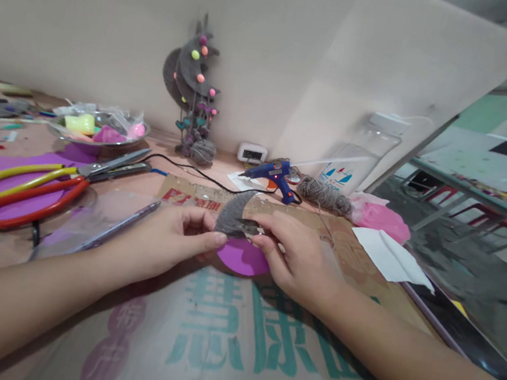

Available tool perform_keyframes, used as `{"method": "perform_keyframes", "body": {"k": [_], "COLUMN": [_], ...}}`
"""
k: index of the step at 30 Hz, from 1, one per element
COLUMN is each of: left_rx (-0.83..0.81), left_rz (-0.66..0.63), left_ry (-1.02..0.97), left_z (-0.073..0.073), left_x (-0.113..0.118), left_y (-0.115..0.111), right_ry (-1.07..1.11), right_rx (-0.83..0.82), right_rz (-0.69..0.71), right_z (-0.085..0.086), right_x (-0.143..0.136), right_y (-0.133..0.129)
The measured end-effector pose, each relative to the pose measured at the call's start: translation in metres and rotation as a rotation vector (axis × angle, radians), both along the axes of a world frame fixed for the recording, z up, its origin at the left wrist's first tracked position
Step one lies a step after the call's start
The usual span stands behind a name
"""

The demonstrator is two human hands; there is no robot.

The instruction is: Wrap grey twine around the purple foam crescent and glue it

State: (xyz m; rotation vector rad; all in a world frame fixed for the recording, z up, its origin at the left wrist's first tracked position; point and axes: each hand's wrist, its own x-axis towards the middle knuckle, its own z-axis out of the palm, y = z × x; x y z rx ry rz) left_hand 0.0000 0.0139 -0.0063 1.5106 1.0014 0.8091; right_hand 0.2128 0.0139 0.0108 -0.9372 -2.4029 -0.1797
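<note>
Between my hands is a grey yarn-wrapped crescent, its tip pointing up and to the right. My left hand pinches its lower left edge between thumb and fingers. My right hand grips a small dark metal clip whose jaws are at the crescent's right side. A purple rounded piece lies just below the crescent, between both hands, over the printed cardboard.
Red-and-yellow scissors and a pen lie left. Behind are a bowl, hanging crescents, a white clock, a blue glue gun, grey yarn and a bottle. White paper lies right.
</note>
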Motion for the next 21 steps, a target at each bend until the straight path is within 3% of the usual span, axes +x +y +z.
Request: {"method": "perform_keyframes", "body": {"k": [9,16,21], "left_rx": [0.011,0.037,0.097], "left_rz": [0.020,-0.028,-0.031], "left_ry": [0.023,0.045,0.072], "left_z": [0.000,-0.002,-0.003], "left_x": [0.000,0.001,0.001], "left_y": [0.000,-0.001,-0.001], "right_ry": [0.041,0.311,0.335], "right_rx": [-0.044,-0.482,-0.603], "right_rz": [0.002,-0.064,-0.030], "right_z": [-0.004,-0.005,-0.006], "right_x": [-0.001,-0.009,-0.010], "right_y": [-0.001,0.004,0.004]}}
